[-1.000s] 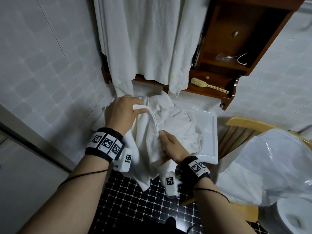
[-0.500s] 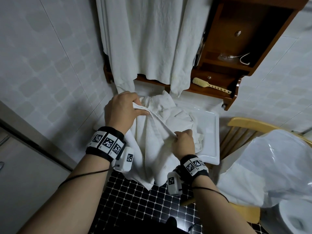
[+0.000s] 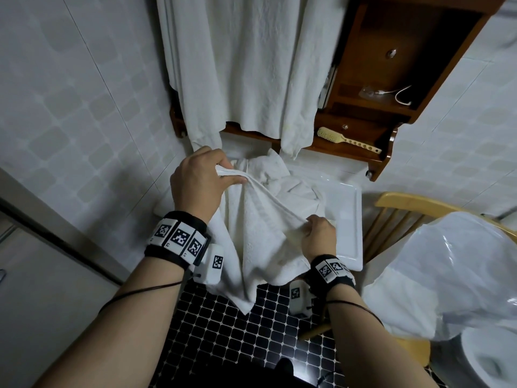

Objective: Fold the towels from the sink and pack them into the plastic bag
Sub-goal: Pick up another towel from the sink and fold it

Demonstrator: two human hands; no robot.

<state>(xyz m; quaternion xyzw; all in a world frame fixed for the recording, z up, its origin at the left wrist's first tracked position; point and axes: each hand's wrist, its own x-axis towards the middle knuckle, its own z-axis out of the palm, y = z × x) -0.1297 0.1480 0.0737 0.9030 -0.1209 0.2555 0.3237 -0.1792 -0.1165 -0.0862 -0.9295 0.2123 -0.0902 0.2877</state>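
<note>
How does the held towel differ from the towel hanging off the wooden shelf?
The held towel is gripped along one edge by the left hand and right hand, pulled taut over the sink; the hanging towel drapes freely, untouched. The held towel's corner drops below the sink; the hanging towel ends above it. Both are white and textured.

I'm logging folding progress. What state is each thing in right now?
held towel: unfolded, edge stretched between both hands
left hand: grips the towel's edge
right hand: pinches the towel's edge
towel pile: crumpled in the sink
plastic bag: on the chair, mouth not visible
brush: lying flat on the shelf
</note>
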